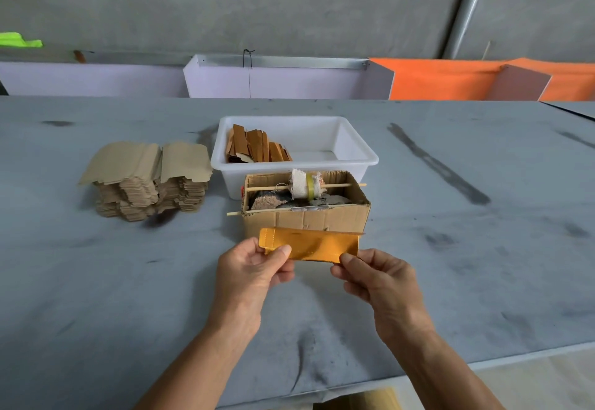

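Observation:
A flat gold card piece (314,244) is held between both hands just in front of a small cardboard box (306,216). My left hand (251,272) pinches its left end with thumb on top. The lower right corner is pinched by my right hand (376,281). The box holds scraps and a wooden stick carrying a roll of white cloth and yellow tape (306,186). Behind it a white plastic tub (354,158) contains several folded gold pieces (257,148).
A stack of flat brown card blanks (148,181) lies at the left on the grey table (483,248). Lilac and orange panels (434,79) stand along the far edge before a concrete wall. The table's near edge runs at lower right.

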The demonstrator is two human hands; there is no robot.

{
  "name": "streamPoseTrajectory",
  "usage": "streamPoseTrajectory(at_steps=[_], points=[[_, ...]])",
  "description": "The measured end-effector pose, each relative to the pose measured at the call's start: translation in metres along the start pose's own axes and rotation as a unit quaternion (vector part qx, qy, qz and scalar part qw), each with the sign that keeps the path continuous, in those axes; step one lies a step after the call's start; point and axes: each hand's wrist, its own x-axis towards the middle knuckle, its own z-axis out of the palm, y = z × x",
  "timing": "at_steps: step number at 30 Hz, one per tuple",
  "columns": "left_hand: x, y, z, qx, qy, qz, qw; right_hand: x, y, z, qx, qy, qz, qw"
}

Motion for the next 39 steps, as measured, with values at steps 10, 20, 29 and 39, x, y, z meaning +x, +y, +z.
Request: streamPoseTrajectory(at_steps=[10,20,29,39], points=[[-0.001,-0.003,-0.016,0.027,-0.075,0.131,0.988,-0.007,0.011,-0.005,0.026,-0.027,-0.127,0.991],[-0.002,-0.005,-0.023,0.095,-0.122,0.199,0.968,-0.007,0.018,-0.011,0.062,-0.057,-0.096,0.992],[0.002,0.002,-0.025,-0.002,-0.162,-0.021,0.987,-0.003,0.025,-0.018,0.011,-0.057,-0.159,0.986],[0.017,0.02,-0.024,0.116,-0.239,-0.134,0.955,-0.005,0.026,-0.015,-0.002,-0.08,-0.174,0.982]])
